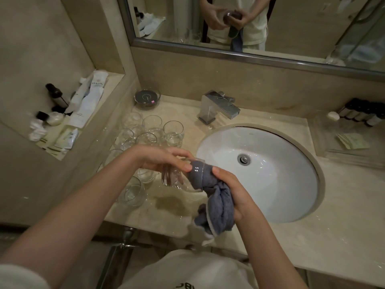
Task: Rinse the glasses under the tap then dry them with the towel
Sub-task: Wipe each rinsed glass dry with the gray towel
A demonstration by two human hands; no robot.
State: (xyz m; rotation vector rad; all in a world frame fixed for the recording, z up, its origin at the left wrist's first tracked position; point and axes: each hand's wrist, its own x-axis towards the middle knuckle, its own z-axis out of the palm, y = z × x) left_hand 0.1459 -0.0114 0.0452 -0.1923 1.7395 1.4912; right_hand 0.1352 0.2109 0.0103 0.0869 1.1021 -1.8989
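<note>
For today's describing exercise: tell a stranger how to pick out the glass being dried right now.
Start at the white sink and move to its left edge. There the left hand holds one glass on its side above the counter. Unlike the upright glasses behind it, a grey towel is stuffed into its mouth.

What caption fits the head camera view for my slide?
Left hand holds a glass while the right hand pushes a grey towel inside, beside the sink.
</note>
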